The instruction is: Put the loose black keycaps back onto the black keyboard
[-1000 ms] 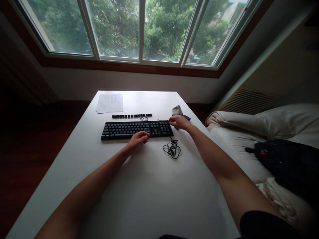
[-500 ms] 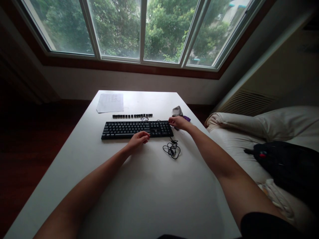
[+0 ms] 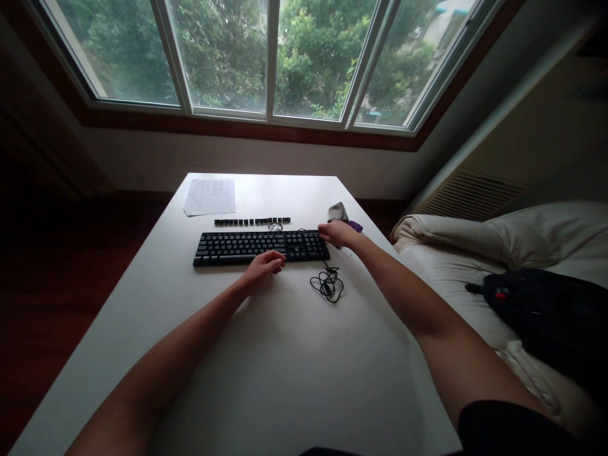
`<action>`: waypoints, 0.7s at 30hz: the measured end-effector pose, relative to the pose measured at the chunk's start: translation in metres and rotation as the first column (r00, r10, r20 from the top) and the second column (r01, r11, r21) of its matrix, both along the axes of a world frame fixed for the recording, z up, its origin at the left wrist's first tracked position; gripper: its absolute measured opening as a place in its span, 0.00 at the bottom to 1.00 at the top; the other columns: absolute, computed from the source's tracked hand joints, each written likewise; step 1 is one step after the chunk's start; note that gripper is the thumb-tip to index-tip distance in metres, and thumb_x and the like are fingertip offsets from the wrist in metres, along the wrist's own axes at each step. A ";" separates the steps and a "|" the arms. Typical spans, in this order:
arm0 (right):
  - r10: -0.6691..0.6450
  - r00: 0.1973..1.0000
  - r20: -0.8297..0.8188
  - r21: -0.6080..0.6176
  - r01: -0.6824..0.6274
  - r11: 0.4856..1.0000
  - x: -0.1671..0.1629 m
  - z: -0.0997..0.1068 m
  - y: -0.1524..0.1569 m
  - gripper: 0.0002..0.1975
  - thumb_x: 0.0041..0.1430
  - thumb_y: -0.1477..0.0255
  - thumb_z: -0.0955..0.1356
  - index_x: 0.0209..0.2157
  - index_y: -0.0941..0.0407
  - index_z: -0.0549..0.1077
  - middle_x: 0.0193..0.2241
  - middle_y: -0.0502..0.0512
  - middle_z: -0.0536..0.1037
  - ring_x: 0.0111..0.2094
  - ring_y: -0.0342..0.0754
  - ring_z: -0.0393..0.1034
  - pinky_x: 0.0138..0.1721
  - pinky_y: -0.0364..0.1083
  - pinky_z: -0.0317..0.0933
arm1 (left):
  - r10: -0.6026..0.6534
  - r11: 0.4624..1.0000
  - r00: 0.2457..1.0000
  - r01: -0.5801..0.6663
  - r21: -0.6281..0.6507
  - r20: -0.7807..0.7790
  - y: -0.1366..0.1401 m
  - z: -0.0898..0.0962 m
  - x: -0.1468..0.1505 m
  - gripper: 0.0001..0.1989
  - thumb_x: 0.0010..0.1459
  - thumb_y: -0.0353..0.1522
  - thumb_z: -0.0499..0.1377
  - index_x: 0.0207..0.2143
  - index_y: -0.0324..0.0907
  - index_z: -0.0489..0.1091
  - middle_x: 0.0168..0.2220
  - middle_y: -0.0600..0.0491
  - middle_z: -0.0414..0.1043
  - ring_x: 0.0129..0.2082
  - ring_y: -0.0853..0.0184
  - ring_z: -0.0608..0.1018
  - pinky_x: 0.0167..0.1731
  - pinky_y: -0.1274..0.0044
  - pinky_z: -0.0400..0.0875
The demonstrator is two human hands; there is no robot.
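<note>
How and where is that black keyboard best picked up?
Grip the black keyboard by its two short ends, probably best from left and right: it lies flat, long and narrow, with looped cable in front of its right part.

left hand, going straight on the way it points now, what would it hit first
Probably the keyboard, toward its number pad: the left hand points that way from the near edge. Its height is unclear, so it might pass over.

The keyboard [image 3: 237,244] is black, the table [image 3: 280,354] white.
</note>
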State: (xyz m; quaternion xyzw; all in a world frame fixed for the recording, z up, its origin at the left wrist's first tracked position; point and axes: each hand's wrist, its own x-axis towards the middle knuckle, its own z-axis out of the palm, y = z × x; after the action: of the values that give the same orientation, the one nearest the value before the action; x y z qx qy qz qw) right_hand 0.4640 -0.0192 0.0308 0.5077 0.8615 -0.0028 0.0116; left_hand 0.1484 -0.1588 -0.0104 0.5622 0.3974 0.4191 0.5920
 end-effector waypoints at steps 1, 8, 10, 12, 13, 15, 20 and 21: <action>-0.030 0.998 -0.059 -0.012 0.030 0.999 0.001 -0.002 -0.001 0.06 0.62 0.68 0.68 0.39 0.53 0.77 0.33 0.56 0.79 0.35 0.51 0.73 0.38 0.45 0.64 | -0.001 1.000 1.000 0.001 0.001 0.001 0.000 0.000 -0.001 0.14 0.56 0.39 0.63 0.40 0.39 0.75 0.34 0.49 0.75 0.31 0.69 0.74 0.35 0.76 0.67; -0.399 0.720 -0.568 -0.432 0.152 0.889 0.012 -0.021 -0.003 0.10 0.68 0.69 0.63 0.45 0.58 0.73 0.37 0.58 0.81 0.32 0.46 0.76 0.31 0.42 0.69 | -0.004 1.000 1.000 0.004 -0.003 0.007 0.001 0.000 -0.001 0.14 0.56 0.40 0.63 0.40 0.39 0.75 0.35 0.49 0.75 0.31 0.69 0.74 0.35 0.76 0.68; -0.414 0.698 -0.584 -0.451 0.145 0.881 0.012 -0.024 -0.004 0.10 0.67 0.68 0.65 0.46 0.58 0.73 0.37 0.59 0.81 0.31 0.46 0.76 0.29 0.41 0.69 | -0.003 1.000 1.000 0.003 -0.005 0.006 0.001 0.000 0.000 0.14 0.56 0.39 0.63 0.40 0.39 0.75 0.34 0.49 0.75 0.31 0.69 0.74 0.35 0.75 0.68; -0.406 0.712 -0.573 -0.432 0.158 0.888 0.011 -0.026 -0.004 0.11 0.65 0.68 0.67 0.47 0.58 0.73 0.37 0.58 0.81 0.31 0.45 0.76 0.28 0.40 0.68 | -0.002 1.000 1.000 0.003 -0.004 0.006 0.001 0.000 0.000 0.14 0.56 0.39 0.63 0.40 0.38 0.75 0.34 0.49 0.75 0.31 0.69 0.73 0.35 0.75 0.67; -0.401 0.722 -0.564 -0.419 0.168 0.892 0.011 -0.027 -0.004 0.11 0.65 0.69 0.68 0.47 0.57 0.73 0.37 0.57 0.81 0.30 0.45 0.76 0.27 0.39 0.67 | -0.002 1.000 1.000 0.002 -0.004 0.008 0.001 0.000 0.001 0.14 0.56 0.39 0.63 0.39 0.38 0.75 0.34 0.49 0.75 0.31 0.69 0.73 0.34 0.75 0.67; -0.389 0.740 -0.549 -0.389 0.186 0.902 0.010 -0.029 -0.005 0.11 0.64 0.69 0.68 0.47 0.57 0.73 0.36 0.56 0.80 0.29 0.44 0.76 0.27 0.39 0.67 | -0.002 1.000 1.000 0.002 -0.007 0.009 0.000 0.001 0.001 0.14 0.56 0.40 0.63 0.39 0.39 0.75 0.34 0.49 0.75 0.31 0.69 0.73 0.34 0.75 0.67; -0.425 0.711 -0.560 -0.398 0.219 0.891 0.010 -0.031 -0.006 0.11 0.66 0.70 0.65 0.48 0.57 0.73 0.36 0.56 0.80 0.29 0.44 0.75 0.27 0.38 0.66 | 0.002 1.000 1.000 -0.002 -0.018 -0.002 0.000 0.000 0.001 0.15 0.57 0.40 0.63 0.40 0.39 0.75 0.35 0.49 0.75 0.32 0.69 0.74 0.35 0.76 0.67; -0.437 0.698 -0.567 -0.408 0.224 0.885 0.009 -0.032 -0.006 0.11 0.66 0.70 0.64 0.48 0.57 0.73 0.36 0.56 0.80 0.29 0.44 0.75 0.27 0.39 0.66 | 0.001 1.000 1.000 -0.001 -0.017 0.000 0.000 0.000 0.001 0.15 0.57 0.40 0.63 0.40 0.39 0.75 0.35 0.49 0.75 0.32 0.69 0.74 0.35 0.76 0.67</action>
State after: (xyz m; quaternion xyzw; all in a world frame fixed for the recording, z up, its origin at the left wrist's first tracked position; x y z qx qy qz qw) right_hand 0.4734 -0.0253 -0.0008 0.6150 0.6935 -0.3131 -0.2068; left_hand 0.1494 -0.1589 -0.0101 0.5568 0.4015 0.4160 0.5964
